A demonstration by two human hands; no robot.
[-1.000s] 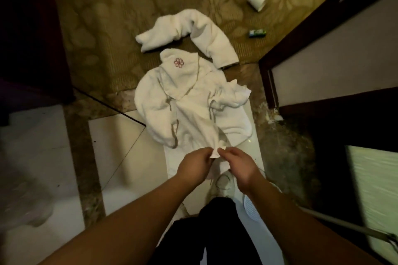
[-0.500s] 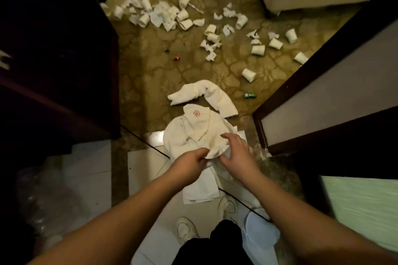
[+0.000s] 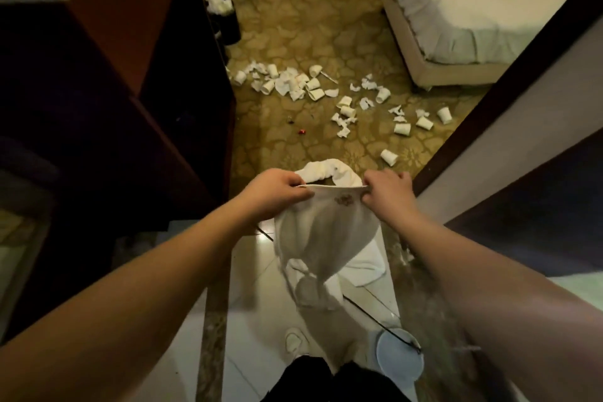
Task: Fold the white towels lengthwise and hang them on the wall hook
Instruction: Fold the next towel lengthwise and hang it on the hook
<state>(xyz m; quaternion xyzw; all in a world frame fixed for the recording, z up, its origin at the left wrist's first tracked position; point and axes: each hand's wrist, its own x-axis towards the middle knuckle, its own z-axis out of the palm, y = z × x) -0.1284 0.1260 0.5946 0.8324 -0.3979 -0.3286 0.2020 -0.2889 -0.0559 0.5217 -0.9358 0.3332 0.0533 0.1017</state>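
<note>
while the towel (image 3: 321,232) hangs, left hand (image 3: 272,191) and right hand (image 3: 388,191) pinch its top edge.

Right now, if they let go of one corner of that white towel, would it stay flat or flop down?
Probably flop: the white towel already sags and bunches below the left hand and right hand. It looks soft, unlikely to slip from those pinches.
</note>
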